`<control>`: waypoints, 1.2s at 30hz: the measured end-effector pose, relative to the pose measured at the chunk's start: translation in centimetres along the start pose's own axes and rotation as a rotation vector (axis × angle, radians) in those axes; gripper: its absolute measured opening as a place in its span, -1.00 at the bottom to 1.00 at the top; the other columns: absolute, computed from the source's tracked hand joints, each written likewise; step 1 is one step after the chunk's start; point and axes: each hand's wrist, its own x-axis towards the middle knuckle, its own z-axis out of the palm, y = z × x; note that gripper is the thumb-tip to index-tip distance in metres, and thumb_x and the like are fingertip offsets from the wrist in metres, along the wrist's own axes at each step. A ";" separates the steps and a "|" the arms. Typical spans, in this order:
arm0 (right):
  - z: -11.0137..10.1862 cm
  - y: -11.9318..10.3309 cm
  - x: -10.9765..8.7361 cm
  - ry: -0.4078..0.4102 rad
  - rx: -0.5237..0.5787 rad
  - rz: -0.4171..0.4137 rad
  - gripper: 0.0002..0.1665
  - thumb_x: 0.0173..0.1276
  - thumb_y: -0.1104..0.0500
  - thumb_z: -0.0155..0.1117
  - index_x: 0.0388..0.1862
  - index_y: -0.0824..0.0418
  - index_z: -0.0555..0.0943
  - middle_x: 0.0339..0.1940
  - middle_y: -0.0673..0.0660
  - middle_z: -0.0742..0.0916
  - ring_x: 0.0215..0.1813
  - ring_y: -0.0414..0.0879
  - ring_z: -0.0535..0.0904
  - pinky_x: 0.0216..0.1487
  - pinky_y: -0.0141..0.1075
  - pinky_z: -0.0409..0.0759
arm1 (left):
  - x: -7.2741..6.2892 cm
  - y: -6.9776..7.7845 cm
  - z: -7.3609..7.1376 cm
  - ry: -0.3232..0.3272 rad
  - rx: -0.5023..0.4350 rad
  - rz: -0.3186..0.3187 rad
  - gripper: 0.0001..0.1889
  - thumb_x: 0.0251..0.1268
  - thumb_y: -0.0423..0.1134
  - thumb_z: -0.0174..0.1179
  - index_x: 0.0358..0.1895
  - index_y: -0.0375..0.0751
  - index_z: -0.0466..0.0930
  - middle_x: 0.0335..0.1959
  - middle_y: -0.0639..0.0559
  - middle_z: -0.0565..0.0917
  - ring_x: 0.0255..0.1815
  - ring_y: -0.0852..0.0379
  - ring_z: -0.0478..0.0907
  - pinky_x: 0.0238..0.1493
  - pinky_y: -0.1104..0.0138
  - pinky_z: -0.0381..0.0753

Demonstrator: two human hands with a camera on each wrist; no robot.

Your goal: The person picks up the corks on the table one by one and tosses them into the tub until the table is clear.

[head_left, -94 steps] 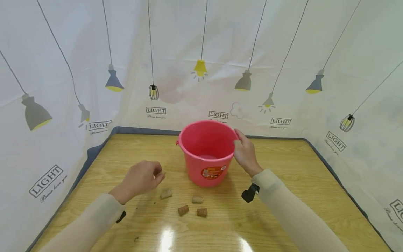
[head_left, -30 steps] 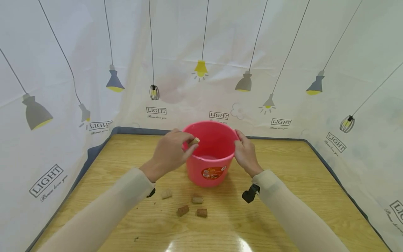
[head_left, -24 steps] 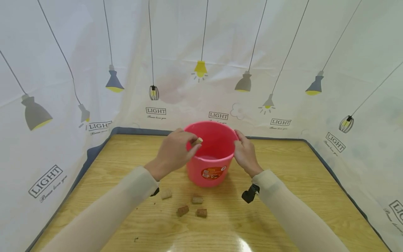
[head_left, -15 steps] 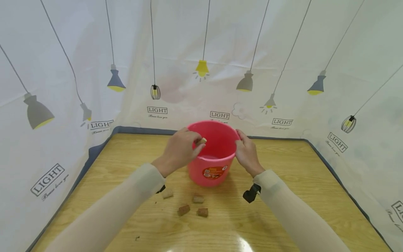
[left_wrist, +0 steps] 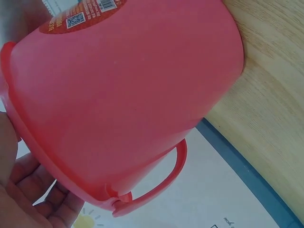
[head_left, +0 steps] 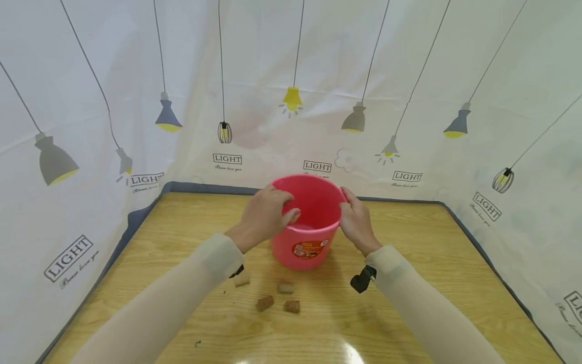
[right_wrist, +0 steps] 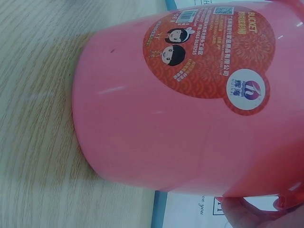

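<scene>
A pink bucket (head_left: 283,247) with a red label stands upright on the table. My right hand (head_left: 358,222) grips its rim on the right side; in the right wrist view only the fingers (right_wrist: 249,213) show at the lower edge. Over the bucket's left rim is my left hand (head_left: 263,215), thumb and fingers apart, with no cork visible between them. In the left wrist view its fingers (left_wrist: 33,178) lie beside the rim, near the bucket's handle (left_wrist: 164,187). Several corks lie in front of the bucket, among them a pale cork (head_left: 242,280) and a brown cork (head_left: 292,306).
The wooden table (head_left: 409,283) is bordered by a white curtain (head_left: 254,101) printed with lamps, with a dark blue lower edge. A black wrist device (head_left: 362,279) sits under the right sleeve. Small dark specks dot the table at left.
My left hand picked up a cork, carried it right and up over the bucket, and has just let go; the cork is out of sight. My right hand stayed on the rim.
</scene>
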 end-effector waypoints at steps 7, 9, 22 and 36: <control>0.1 -0.1 0.0 0.001 -0.010 -0.011 -0.35 0.64 0.13 -0.23 0.65 0.19 0.19 0.28 0.24 0.61 -0.38 -0.01 0.56 -0.35 -0.32 0.56 | -0.2 -0.2 -0.1 0.027 -0.025 -0.007 -0.63 0.32 -0.06 0.40 0.05 -0.24 0.73 -0.07 -0.04 0.78 -0.10 0.03 0.61 -0.05 0.20 0.69; 0.1 -0.1 0.0 0.003 -0.013 -0.011 -0.35 0.64 0.13 -0.23 0.65 0.20 0.19 0.32 0.24 0.60 -0.38 0.00 0.56 -0.33 -0.32 0.57 | -0.4 -0.3 -0.3 0.041 -0.032 -0.005 -0.63 0.33 -0.06 0.39 0.05 -0.23 0.73 -0.08 -0.03 0.78 -0.11 0.03 0.60 -0.07 0.20 0.70; 0.1 -0.1 0.0 0.004 -0.011 0.005 -0.35 0.63 0.12 -0.23 0.65 0.19 0.19 0.30 0.23 0.60 -0.38 0.00 0.54 -0.34 -0.31 0.55 | -1.8 -1.0 -1.1 0.137 -0.029 0.064 -0.64 0.33 -0.07 0.36 0.03 -0.25 0.73 -0.06 -0.06 0.78 -0.06 -0.03 0.65 -0.01 0.14 0.71; 0.0 -0.1 0.0 0.002 -0.024 -0.005 -0.35 0.63 0.12 -0.23 0.65 0.20 0.19 0.35 0.23 0.58 -0.40 0.00 0.54 -0.38 -0.31 0.53 | -3.8 -2.2 -2.1 0.215 -0.017 0.102 -0.69 0.29 -0.13 0.40 -0.04 -0.29 0.74 -0.17 -0.09 0.79 -0.18 -0.01 0.62 -0.20 0.21 0.73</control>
